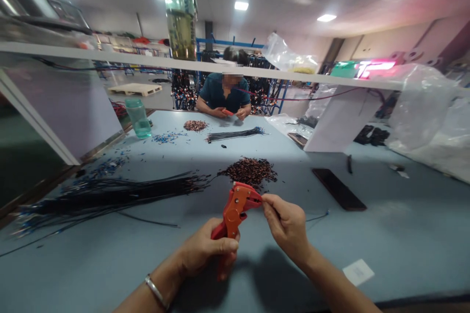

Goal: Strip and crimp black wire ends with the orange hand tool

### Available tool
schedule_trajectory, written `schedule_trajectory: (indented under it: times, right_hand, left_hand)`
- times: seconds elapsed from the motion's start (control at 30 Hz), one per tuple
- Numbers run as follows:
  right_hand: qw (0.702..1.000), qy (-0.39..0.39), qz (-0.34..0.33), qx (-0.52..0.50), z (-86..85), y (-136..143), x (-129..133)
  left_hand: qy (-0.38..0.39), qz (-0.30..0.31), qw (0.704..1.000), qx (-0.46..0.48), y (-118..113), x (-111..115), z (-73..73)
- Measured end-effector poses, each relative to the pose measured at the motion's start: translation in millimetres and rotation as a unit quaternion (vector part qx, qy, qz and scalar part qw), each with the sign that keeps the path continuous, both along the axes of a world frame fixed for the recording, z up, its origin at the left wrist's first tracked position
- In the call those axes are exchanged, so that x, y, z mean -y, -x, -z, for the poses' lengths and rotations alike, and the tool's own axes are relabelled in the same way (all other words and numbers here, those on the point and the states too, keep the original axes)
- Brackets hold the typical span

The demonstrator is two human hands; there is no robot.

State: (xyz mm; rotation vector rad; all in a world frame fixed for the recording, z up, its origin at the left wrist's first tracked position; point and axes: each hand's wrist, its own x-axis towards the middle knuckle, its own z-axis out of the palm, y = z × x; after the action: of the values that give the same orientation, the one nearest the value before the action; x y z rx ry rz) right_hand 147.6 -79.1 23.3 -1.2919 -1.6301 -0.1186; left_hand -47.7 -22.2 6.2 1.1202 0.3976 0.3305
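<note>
My left hand (pixel 211 249) is wrapped round the handles of a red and orange wire stripper (pixel 235 210), its head pointing up and to the right. My right hand (pixel 288 225) is closed in a pinch right at the stripper's jaws. A thin black wire (pixel 317 217) with a blue tip sticks out on the far side of the right hand; the part within the fingers is hidden. Just beyond the stripper lies a pile of short black and copper-coloured offcuts (pixel 251 171). A long bundle of black wires (pixel 121 195) stretches across the table to the left.
A dark phone (pixel 338 189) and a white card (pixel 358 273) lie on the right. Beyond are a green bottle (pixel 138 117), another wire bundle (pixel 235 133) and a copper scrap pile (pixel 195 125). A co-worker (pixel 223 93) sits opposite, under a shelf (pixel 220 67) spanning the table.
</note>
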Motion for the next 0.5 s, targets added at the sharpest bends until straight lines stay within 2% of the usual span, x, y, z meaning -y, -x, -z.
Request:
schedule_trajectory:
  times: [0.13, 0.27, 0.5]
  right_hand:
    - [1.000, -0.010, 0.001, 0.008, 0.8, 0.2, 0.4]
    - [1.000, 0.013, -0.004, -0.003, 3.2, -1.3, -2.1]
    - [1.000, 0.012, -0.013, -0.001, 2.1, -4.1, -7.0]
  left_hand:
    - [0.012, -0.009, 1.000, 0.000, 0.0, 0.5, 2.0]
    - [0.035, -0.033, 0.999, -0.006, 0.0, 0.2, 4.0]
    - [0.003, -0.026, 1.000, -0.002, 2.1, -3.7, -1.6]
